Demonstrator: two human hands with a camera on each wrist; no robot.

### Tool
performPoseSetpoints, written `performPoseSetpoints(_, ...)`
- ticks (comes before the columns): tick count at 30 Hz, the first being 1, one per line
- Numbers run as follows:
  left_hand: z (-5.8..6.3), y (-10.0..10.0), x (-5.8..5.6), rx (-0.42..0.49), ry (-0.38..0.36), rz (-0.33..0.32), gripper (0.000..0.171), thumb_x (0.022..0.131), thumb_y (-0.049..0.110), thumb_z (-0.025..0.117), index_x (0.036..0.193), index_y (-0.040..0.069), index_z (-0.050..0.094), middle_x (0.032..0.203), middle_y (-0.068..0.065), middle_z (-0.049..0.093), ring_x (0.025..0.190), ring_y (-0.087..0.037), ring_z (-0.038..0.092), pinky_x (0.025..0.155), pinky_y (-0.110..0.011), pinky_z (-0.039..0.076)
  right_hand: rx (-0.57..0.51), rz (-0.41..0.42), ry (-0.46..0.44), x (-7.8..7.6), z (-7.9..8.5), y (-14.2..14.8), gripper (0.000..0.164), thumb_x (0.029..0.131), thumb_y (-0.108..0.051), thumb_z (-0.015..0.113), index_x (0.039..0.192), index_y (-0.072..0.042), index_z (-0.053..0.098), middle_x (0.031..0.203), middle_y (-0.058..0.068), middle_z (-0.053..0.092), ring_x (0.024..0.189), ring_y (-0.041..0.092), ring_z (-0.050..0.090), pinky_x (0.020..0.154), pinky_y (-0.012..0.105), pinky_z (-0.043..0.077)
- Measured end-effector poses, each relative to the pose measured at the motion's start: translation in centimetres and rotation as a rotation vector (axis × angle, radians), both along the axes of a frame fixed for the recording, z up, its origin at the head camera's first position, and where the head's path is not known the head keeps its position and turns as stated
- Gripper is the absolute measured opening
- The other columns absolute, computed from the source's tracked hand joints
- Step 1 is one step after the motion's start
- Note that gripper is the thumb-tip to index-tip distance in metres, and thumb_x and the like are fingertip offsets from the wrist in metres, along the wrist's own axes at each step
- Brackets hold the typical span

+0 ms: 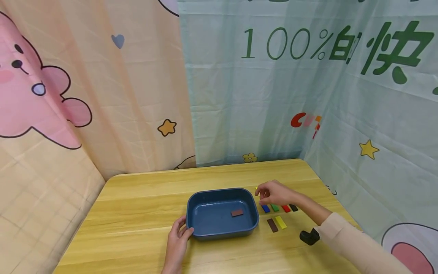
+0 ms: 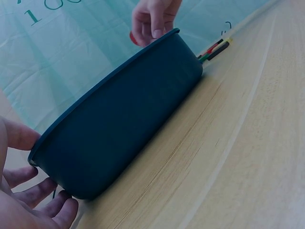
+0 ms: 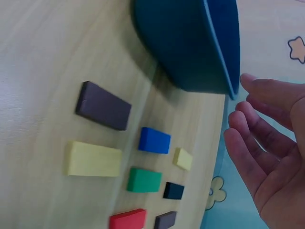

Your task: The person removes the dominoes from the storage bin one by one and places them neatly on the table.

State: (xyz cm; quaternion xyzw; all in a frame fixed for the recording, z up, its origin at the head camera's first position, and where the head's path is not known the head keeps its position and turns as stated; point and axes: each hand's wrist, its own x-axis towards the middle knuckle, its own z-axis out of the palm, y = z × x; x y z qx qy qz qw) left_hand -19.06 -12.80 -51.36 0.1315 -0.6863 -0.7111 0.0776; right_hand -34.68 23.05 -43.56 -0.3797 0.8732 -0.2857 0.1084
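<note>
The left hand holds the left end of a dark blue plastic basin, thumb at the rim and fingers against the outer wall. One brown block lies inside on the basin's floor. Just beyond the basin's right rim hovers the right hand, its fingers loosely bent with nothing between them in the right wrist view. Below that hand, rectangular blocks lie on the table: brown and yellow ones nearest, then blue, green and red.
Farther back are a pale yellow block, a black block and a dark brown block. A black object sits by the right sleeve. Printed curtains hang behind and beside the wooden table.
</note>
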Motion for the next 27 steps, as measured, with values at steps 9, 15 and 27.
performPoseSetpoints(9, 0.0, 0.0, 0.0, 0.014, 0.024, -0.005, 0.053, 0.098, -0.002, 0.060, 0.149, -0.008, 0.043, 0.146, -0.029, 0.046, 0.132, -0.044, 0.049, 0.091, -0.021, 0.050, 0.086, 0.122, -0.016, -1.1, 2.4, -3.8, 0.024, 0.093, -0.008, 0.077, 0.114, 0.001, 0.072, 0.090, -0.005, 0.068, 0.084, 0.009, 0.068, 0.076, 0.027, 0.057)
performPoseSetpoints(15, 0.0, 0.1, 0.1, 0.015, 0.035, -0.015, 0.053, 0.098, -0.002, 0.060, 0.148, -0.008, 0.043, 0.146, -0.029, 0.046, 0.131, -0.045, 0.049, 0.090, -0.020, 0.049, 0.181, 0.175, -0.002, -1.6, 3.1, -6.6, 0.026, 0.092, -0.012, 0.079, 0.116, -0.003, 0.073, 0.100, 0.007, 0.072, 0.086, 0.008, 0.064, 0.078, 0.027, 0.056)
performPoseSetpoints(27, -0.1, 0.1, 0.2, 0.007, 0.032, -0.005, 0.052, 0.099, -0.001, 0.061, 0.147, -0.007, 0.045, 0.146, -0.028, 0.047, 0.131, -0.042, 0.050, 0.092, -0.022, 0.049, 0.355, 0.313, 0.048, -1.9, 1.9, -10.8, 0.030, 0.090, -0.011, 0.082, 0.117, -0.004, 0.073, 0.099, 0.005, 0.071, 0.082, 0.005, 0.061, 0.077, 0.023, 0.053)
